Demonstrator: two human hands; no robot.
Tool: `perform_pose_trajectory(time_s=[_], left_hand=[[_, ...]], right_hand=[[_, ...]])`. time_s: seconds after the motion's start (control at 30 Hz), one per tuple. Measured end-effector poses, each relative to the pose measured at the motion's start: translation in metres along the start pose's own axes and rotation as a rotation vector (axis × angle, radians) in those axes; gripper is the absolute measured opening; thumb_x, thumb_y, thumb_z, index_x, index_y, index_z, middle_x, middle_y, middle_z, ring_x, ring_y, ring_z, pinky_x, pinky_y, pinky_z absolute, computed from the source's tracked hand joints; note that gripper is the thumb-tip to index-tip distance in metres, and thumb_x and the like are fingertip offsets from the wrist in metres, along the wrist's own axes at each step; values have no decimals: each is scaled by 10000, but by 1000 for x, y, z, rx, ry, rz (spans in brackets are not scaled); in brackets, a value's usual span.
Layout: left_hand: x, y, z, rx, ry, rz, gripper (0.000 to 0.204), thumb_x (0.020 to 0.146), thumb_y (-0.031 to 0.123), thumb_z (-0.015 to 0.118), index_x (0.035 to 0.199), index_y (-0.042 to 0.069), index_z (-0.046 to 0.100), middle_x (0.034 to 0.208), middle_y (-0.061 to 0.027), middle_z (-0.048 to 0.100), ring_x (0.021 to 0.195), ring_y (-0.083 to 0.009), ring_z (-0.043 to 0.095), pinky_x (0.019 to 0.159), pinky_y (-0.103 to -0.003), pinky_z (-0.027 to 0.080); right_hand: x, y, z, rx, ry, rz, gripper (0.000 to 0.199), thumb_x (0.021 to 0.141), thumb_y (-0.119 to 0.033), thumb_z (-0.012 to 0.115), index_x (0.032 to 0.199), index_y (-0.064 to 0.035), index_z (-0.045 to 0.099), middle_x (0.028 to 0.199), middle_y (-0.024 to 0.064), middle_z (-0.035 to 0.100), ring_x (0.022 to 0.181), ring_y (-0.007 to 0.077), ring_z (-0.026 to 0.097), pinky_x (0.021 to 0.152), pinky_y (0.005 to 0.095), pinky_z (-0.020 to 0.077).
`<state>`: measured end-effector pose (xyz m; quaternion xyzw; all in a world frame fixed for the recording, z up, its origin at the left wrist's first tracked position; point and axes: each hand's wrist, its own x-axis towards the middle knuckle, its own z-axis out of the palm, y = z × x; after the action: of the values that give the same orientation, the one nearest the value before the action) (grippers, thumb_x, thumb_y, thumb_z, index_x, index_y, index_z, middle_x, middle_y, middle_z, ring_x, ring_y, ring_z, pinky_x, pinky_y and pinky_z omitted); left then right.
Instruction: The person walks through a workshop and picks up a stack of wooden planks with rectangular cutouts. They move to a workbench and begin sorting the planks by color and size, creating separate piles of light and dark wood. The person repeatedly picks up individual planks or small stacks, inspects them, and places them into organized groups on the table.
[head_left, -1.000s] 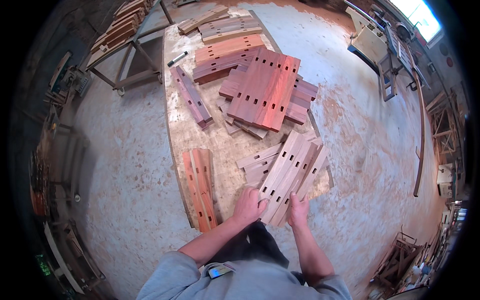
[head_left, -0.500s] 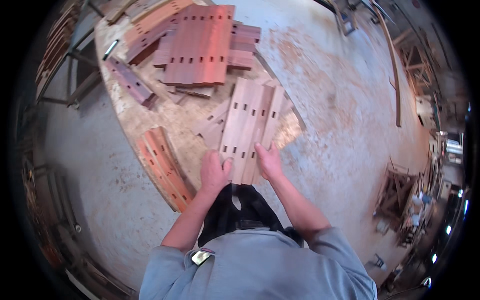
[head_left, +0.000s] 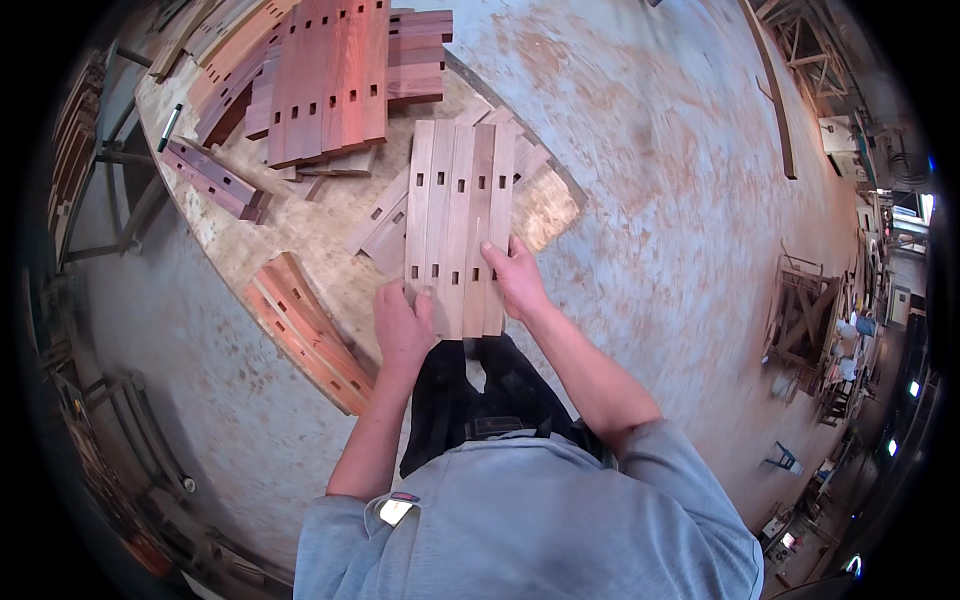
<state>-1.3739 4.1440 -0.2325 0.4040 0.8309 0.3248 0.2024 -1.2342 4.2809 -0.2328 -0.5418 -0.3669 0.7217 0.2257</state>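
Note:
Side by side, several pale brown wooden slats (head_left: 457,215) with small rectangular mortises lie in a flat row at the table's near end. My left hand (head_left: 404,322) grips the row's left edge near its lower end, thumb on top. On the opposite edge, my right hand (head_left: 516,277) is closed with its thumb on the upper face; the fingers underneath are hidden. Beneath the row, more mortised slats (head_left: 380,226) lie at a slant on the table. Ahead and to the left rises a stack of reddish slats (head_left: 325,95).
The worktable (head_left: 330,225) has a bare wood top with a curved left edge. Orange-toned slats (head_left: 310,330) lie along that edge, near my left forearm. Farther up are a purplish slat pair (head_left: 215,180) and a marker pen (head_left: 170,127). A wooden frame (head_left: 805,310) stands on the right.
The slats in my hands have turned from a tilt to nearly straight, and the right-hand one now lies even with the others. My view has shifted, moving the table leftward and up.

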Motion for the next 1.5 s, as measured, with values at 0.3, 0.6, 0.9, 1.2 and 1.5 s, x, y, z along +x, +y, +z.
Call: perform_pose_trajectory(time_s=[0.3,0.6,0.9,1.2,1.5], left_hand=[[-7,0,-1,-54,-51,-89,416,838,204,621,1153,-45,512,1009,-219,540,986,-381,526,870,-441,433],[-21,-10,1,-663,-194,-473,503,881,122,579,1354,45,429,1161,-121,588,989,-210,597,784,-323,502],[-28,3,-6,-1045,-221,-691,627,876,50,568,1455,110,334,1267,-72,541,991,-161,600,708,-280,527],[-50,-1,8,-1266,-20,-806,435,881,85,589,1288,54,439,1132,-92,592,909,-184,620,740,-336,538],[-83,-2,21,-1530,-356,-939,200,941,237,566,1049,70,547,1039,-95,633,1020,-279,622,873,-433,520]], right_hand=[[1,2,-7,85,-15,55,392,910,-224,583,1189,32,481,1105,105,597,988,173,585,873,342,485],[0,-2,2,66,-4,-10,421,867,-109,629,1199,71,444,1127,177,598,998,211,606,876,356,504],[6,7,-6,59,-37,-26,408,886,-106,615,1215,61,439,1143,173,591,1008,208,601,887,360,500],[5,8,-15,101,-57,-53,392,899,-110,595,1238,33,460,1146,133,606,1035,194,592,907,369,484],[0,2,-20,310,-148,50,394,915,-156,592,1254,5,469,1159,108,606,1041,199,597,919,385,491]])
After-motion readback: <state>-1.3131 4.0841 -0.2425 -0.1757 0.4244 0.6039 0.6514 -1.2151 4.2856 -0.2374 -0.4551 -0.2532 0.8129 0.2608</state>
